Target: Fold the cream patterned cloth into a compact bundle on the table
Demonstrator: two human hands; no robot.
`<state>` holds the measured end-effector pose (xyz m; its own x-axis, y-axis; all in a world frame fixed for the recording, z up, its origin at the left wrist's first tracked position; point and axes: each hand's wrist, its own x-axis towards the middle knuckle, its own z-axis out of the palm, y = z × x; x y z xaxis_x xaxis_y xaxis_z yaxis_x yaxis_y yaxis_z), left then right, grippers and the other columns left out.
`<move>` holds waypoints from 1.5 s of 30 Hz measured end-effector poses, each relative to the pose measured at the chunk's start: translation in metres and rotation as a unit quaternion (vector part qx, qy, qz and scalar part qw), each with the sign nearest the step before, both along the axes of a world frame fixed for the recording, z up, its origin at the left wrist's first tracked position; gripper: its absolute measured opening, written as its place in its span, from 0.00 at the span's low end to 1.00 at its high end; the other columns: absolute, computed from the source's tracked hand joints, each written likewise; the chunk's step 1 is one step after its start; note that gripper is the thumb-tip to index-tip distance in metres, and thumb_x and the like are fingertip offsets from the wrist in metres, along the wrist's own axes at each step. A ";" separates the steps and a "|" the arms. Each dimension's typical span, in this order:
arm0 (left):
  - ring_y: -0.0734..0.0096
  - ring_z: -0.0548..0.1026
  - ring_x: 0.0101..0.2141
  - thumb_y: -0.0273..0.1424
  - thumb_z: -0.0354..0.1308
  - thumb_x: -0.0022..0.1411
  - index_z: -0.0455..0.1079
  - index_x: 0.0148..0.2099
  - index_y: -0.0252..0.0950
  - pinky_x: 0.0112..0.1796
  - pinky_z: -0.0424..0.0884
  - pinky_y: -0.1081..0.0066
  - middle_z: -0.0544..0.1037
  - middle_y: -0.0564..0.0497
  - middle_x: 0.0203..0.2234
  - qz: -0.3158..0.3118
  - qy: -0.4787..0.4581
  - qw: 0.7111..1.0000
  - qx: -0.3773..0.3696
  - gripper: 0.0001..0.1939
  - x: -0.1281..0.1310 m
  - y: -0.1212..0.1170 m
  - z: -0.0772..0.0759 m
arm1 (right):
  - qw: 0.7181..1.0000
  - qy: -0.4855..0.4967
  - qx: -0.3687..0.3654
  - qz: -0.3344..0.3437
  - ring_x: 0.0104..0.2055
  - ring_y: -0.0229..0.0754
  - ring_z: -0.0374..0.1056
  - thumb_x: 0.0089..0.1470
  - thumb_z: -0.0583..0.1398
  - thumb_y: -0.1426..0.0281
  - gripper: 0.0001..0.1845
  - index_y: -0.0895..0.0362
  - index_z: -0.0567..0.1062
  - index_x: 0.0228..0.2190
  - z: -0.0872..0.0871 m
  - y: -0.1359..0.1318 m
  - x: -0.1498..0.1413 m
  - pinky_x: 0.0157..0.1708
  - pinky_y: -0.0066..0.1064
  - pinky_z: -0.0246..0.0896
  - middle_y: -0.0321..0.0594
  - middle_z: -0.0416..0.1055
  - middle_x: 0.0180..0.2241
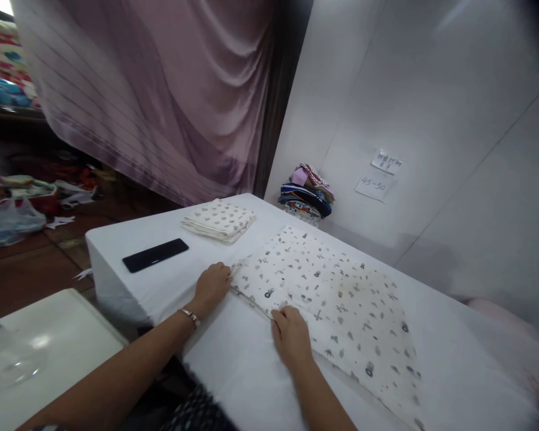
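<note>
A white printed cloth with small dark motifs lies spread flat on the white table. My left hand rests at the cloth's near left corner, fingers curled on the edge. My right hand lies on the near edge a little further along, fingers curled and pressing the hem. A folded cloth of the same print sits at the table's far left part. A bracelet is on my left wrist.
A black phone lies on the table left of my left hand. A pile of coloured fabric sits against the white wall, under two paper notes. A mauve curtain hangs behind. A white surface stands at lower left.
</note>
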<state>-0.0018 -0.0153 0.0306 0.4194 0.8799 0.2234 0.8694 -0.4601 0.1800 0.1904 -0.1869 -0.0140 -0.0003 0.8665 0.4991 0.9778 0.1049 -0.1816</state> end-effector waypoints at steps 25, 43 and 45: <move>0.59 0.69 0.40 0.24 0.50 0.56 0.69 0.32 0.34 0.39 0.62 0.63 0.74 0.44 0.34 -0.068 -0.029 0.992 0.101 0.06 0.001 -0.014 -0.008 | 1.000 0.007 0.009 -0.005 0.34 0.40 0.59 0.57 0.52 0.73 0.10 0.55 0.73 0.37 0.003 -0.001 -0.003 0.33 0.31 0.52 0.40 0.63 0.30; 0.57 0.68 0.43 0.25 0.50 0.56 0.67 0.33 0.34 0.41 0.61 0.63 0.73 0.42 0.39 -0.045 -0.033 0.993 0.102 0.06 0.002 -0.001 -0.005 | 1.000 0.003 0.005 -0.004 0.34 0.42 0.59 0.57 0.52 0.73 0.10 0.54 0.72 0.38 0.000 0.000 -0.001 0.32 0.32 0.53 0.40 0.63 0.30; 0.58 0.69 0.41 0.25 0.50 0.57 0.68 0.35 0.33 0.41 0.61 0.62 0.73 0.42 0.37 -0.076 -0.026 0.990 0.112 0.06 0.003 -0.005 -0.009 | 1.000 -0.001 0.000 -0.003 0.34 0.42 0.59 0.57 0.52 0.72 0.10 0.54 0.72 0.37 0.001 0.000 -0.001 0.32 0.32 0.53 0.40 0.63 0.30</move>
<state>0.0012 -0.0206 0.0212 0.5268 0.7329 0.4304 0.7788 -0.6191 0.1010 0.1896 -0.1869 -0.0134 0.0045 0.8665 0.4991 0.9787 0.0986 -0.1800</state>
